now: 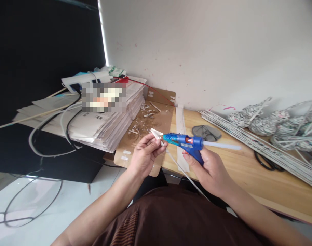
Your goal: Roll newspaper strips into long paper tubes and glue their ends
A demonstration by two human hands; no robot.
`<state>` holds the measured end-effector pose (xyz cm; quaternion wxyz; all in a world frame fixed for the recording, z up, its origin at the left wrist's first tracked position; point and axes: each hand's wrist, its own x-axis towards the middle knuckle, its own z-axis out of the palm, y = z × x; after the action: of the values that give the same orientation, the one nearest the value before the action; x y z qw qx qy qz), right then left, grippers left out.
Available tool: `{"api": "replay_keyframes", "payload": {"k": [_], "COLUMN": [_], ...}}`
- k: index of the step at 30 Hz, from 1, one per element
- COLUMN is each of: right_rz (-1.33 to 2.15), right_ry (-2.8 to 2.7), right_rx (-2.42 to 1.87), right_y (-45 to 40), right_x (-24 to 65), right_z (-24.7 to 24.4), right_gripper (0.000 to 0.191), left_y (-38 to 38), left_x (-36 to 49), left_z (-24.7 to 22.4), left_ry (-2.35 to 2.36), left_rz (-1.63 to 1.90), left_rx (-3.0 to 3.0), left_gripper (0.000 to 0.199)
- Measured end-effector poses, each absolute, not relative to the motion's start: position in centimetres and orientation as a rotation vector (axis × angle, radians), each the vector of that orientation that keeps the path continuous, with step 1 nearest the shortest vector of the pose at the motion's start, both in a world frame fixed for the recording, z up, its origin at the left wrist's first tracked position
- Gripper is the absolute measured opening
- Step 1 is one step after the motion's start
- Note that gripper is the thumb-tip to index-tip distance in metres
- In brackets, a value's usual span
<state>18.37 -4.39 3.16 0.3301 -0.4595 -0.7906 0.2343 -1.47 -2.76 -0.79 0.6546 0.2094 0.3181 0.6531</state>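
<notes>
A blue glue gun (193, 150) is in my right hand (213, 171), its fingers wrapped round the handle. A whitish glue stick (222, 145) juts from the gun's rear. My left hand (145, 152) pinches a small folded strip of white paper (156, 133) between thumb and fingers. The gun's nozzle meets the paper strip or sits just beside it; I cannot tell whether glue is coming out. The gun's cord (184, 172) appears as a thin pale line running from near the left fingers down toward my lap.
Brown cardboard (164, 118) with paper scraps lies under my hands. Left of it rises a tall paper stack (107, 130) with a power strip (86, 82) and cables on top. To the right are a grey cloth (206, 132), long paper rods (248, 143) and rolled paper bundles (263, 124).
</notes>
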Motion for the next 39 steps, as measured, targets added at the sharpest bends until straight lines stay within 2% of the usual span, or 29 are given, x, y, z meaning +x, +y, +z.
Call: {"api": "replay_keyframes", "payload": {"k": [6, 14, 25, 35, 39], "right_rz": [0.458, 0.383, 0.337, 0.363, 0.538], "right_ry": [-2.137, -2.181, -2.182, -2.145, -2.081], "right_rx": [-1.185, -1.156, -1.190, -1.240, -1.244], "right_y": [-4.59, -4.57, -4.55, -4.73, -4.85], "right_x": [18.37, 17.96, 17.91, 18.00, 17.93], "right_z": [3.01, 3.14, 3.10, 3.24, 3.15], "right_gripper": [0.017, 0.027, 0.025, 0.024, 0.020], "left_y": [-2.79, -2.80, -2.73, -2.69, -2.69], "left_x": [-1.62, -1.74, -1.89, -1.98, -1.96], "left_z": [-0.88, -1.07, -1.22, -1.36, -1.41], "left_ry": [0.718, 0.723, 0.722, 0.736, 0.732], "left_rz": [1.478, 1.479, 1.470, 1.465, 1.467], "left_rx": [0.460, 0.455, 0.451, 0.453, 0.445], "left_gripper": [0.022, 0.022, 0.022, 0.022, 0.022]}}
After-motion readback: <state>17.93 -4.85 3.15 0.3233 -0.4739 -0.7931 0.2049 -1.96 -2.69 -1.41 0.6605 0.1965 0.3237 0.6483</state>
